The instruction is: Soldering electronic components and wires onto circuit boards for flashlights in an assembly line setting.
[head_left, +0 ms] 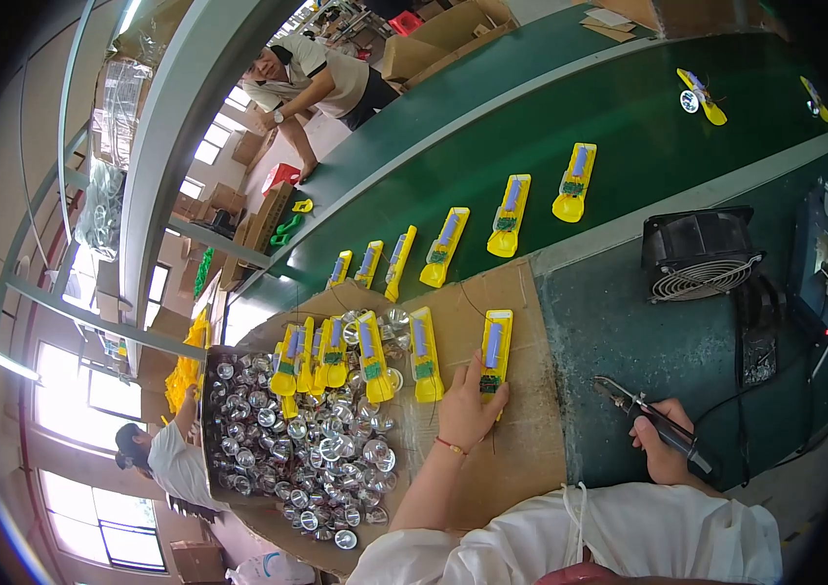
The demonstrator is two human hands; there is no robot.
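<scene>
My left hand point(466, 411) is closed on the lower end of a yellow flashlight shell point(498, 336), which holds a purple battery and a small green circuit board, on a sheet of cardboard point(521, 429). In my right hand point(668, 437) is a soldering iron point(656, 419) with a black handle; its metal tip points up and left over the green bench, apart from the shell. Several similar shells point(426, 356) stand in a row to the left of my left hand. Past them, many silver reflector cups point(336, 447) fill a cardboard box.
More yellow shells point(509, 216) lie spaced along the green conveyor belt point(619, 97) ahead. A black fan point(697, 253) stands at the right, near a dark bench unit point(821, 263) with a red light. One person point(321, 83) leans across the belt; another person point(165, 458) is at far left.
</scene>
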